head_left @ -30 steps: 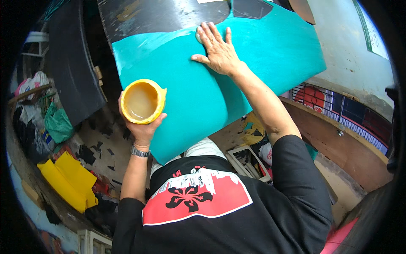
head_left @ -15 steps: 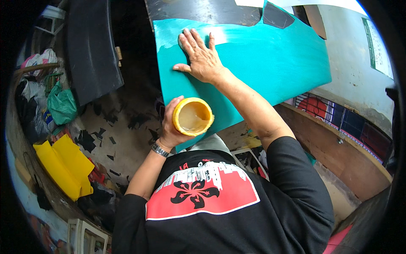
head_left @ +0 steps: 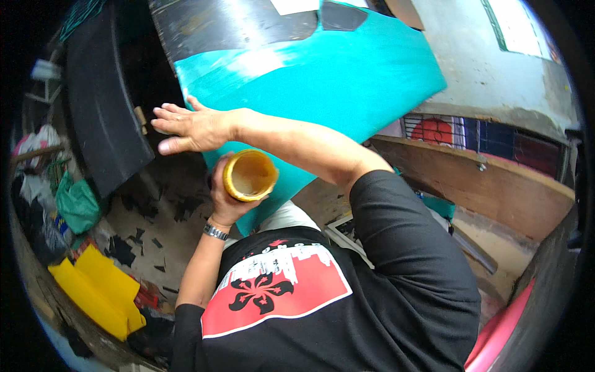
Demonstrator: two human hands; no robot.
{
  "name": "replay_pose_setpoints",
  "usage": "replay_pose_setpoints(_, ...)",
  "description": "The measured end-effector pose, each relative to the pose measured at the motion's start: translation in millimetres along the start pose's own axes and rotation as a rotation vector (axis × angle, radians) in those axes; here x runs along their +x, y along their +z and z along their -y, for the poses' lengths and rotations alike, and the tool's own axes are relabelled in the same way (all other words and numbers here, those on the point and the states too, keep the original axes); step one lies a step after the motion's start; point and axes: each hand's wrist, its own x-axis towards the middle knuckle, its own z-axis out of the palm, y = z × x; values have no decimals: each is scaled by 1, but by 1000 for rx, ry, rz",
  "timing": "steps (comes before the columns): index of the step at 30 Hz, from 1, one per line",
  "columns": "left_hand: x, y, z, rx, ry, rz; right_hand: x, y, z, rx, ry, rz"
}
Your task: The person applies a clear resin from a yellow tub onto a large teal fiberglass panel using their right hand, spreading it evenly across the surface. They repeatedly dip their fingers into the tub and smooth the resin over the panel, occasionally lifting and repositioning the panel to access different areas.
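Observation:
My left hand (head_left: 224, 203) is wrapped round a yellow jar (head_left: 254, 162), its open mouth facing up. Pale, wet-looking stuff coats the inside and lies at the bottom. My right hand (head_left: 193, 128) stretches across to the left with fingers spread and holds nothing. It lies over the left edge of a teal sheet (head_left: 322, 93); whether it touches the sheet I cannot tell. The sheet covers much of a dark tabletop (head_left: 229, 28) and hangs down toward my body. A wet sheen shows near its far left edge.
To the left stands a long black panel (head_left: 105, 105). Dark scraps (head_left: 121, 251) litter the floor. A folded yellow sheet (head_left: 99, 288) and a green plastic bag (head_left: 77, 201) lie at the far left. A wooden board (head_left: 471, 183) runs along the right.
My right hand has left the teal sheet's far left area and swung left and nearer, past its edge. The jar stays in my left hand. The whole view has shifted.

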Motion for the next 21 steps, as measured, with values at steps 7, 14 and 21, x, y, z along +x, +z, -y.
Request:
replay_pose_setpoints(7, -3, 3, 0, 24, -56, -16, -194, -107, -101, 48, 585, -656)
replay_pose_setpoints(14, -5, 8, 2, -51, -109, -9, -293, -115, -179, -648, 1052, -428)
replay_pose_setpoints(21, -5, 10, 0, -22, -72, -28, -261, -100, -160, -662, 840, -318)
